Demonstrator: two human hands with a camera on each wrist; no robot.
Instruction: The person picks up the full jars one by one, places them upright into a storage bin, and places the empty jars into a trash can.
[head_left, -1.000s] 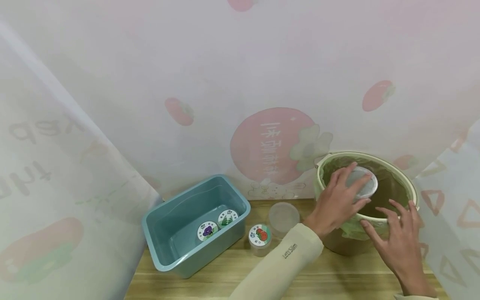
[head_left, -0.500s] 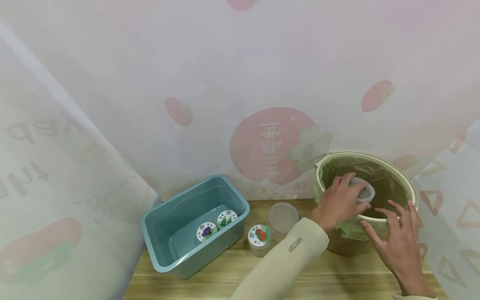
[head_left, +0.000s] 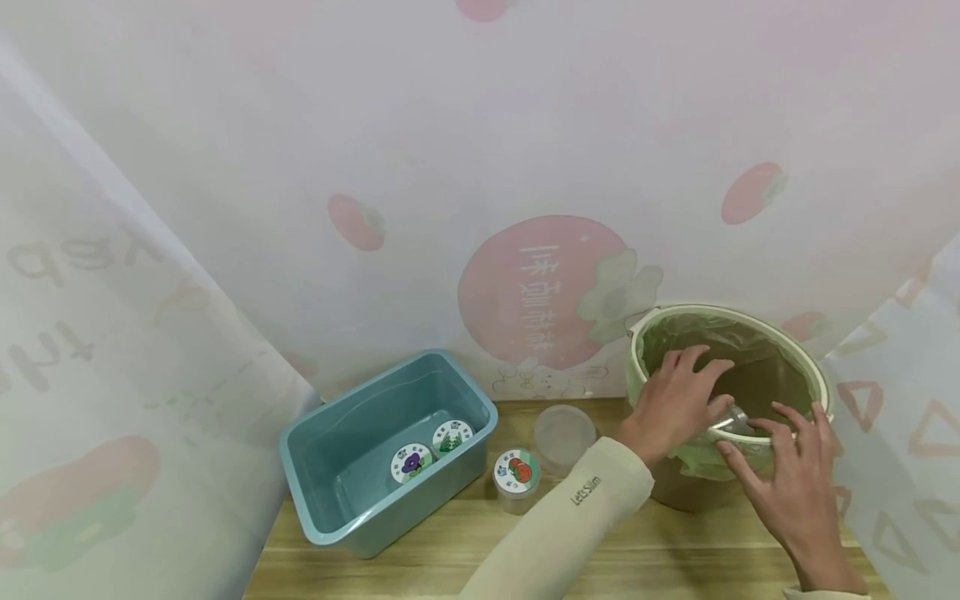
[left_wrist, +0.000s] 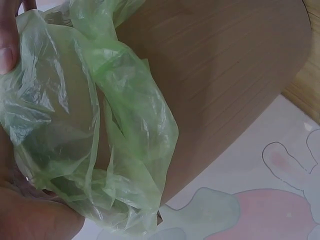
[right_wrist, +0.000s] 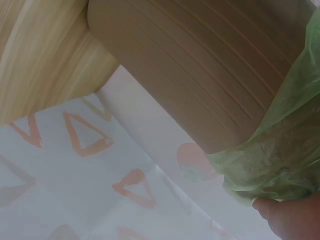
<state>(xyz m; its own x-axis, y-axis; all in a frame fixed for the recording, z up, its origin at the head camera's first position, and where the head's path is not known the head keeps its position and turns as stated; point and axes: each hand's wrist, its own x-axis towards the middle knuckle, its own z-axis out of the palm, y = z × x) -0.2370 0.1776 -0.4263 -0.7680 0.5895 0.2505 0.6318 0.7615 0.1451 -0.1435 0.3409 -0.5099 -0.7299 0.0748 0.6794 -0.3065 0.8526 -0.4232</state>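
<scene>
A brown trash can [head_left: 678, 493], with a pale rim and a green bag [head_left: 705, 460] folded over it, stands at the right. Inside its near edge is a clear plastic cup [head_left: 735, 419], partly hidden by the rim. My left hand [head_left: 671, 402] is over the can's mouth, fingers spread and bent, the thumb close to the cup. My right hand [head_left: 797, 479] holds the near right rim, fingertips over the edge and thumb outside against the bag. In the right wrist view the thumb [right_wrist: 287, 215] touches the bag [right_wrist: 280, 170].
A blue-green bin [head_left: 375, 517] at the left contains two lidded tubs with picture labels [head_left: 412, 463]. Beside it on the wooden table [head_left: 420, 575] stand a tub with a tomato label [head_left: 517, 475] and a round translucent lid or container [head_left: 564, 437]. Printed walls enclose the table.
The clear cup has left my left hand and dropped to the near inner side of the trash can. My left hand has lowered a little; the right hand stays at the rim.
</scene>
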